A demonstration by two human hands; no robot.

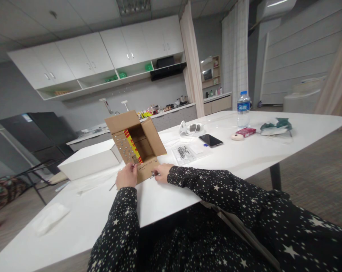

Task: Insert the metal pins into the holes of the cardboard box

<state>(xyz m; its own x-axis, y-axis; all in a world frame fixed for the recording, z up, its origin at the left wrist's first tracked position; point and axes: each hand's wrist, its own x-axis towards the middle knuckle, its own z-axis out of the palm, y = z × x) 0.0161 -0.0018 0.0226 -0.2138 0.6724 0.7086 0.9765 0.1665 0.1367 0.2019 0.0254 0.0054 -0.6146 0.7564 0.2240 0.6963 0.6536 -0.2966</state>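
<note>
Box: small brown cardboard box (137, 145) with a red-and-yellow strip, flaps up, tipped with its mouth facing the person, on the near part of the white table (244, 158).
Why so: tilted like that, I'd say, so the inside stays in sight.
Left hand (126, 176): fingers curled against the box's lower left corner, steadying it.
Right hand (162, 173): at the front flap, fingertips pinched round something small and metallic; too small to name.
Thin rod: slim grey piece (112, 186) lying just left of the left hand.
Nearby: clear plastic bag of small dark parts (184, 153) behind the right hand; long white rectangular box (87, 162) to the left.
Further out: black smartphone (210, 140), clear water bottle with blue label (243, 109).
</note>
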